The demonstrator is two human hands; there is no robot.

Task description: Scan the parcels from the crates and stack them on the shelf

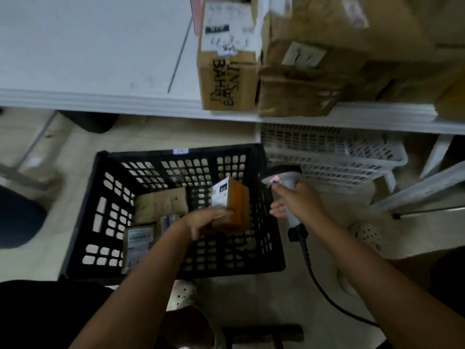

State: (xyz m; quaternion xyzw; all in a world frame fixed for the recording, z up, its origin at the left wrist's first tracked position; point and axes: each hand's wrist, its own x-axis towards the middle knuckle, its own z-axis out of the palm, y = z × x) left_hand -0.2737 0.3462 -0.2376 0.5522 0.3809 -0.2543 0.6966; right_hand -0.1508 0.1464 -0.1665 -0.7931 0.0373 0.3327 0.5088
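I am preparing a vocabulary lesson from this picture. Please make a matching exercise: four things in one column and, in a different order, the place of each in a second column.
Things:
1. orange parcel
2. barcode scanner
3. black crate
4. lettered cardboard box

Places:
A. on the white shelf
B. on the floor, under the shelf edge
C. held by the left hand
D. gripped by the right hand

Pairs: 1-C, 2-D, 3-B, 4-A

Perforated clogs (185,295) — pale floor (156,132) — dark stool (17,217).
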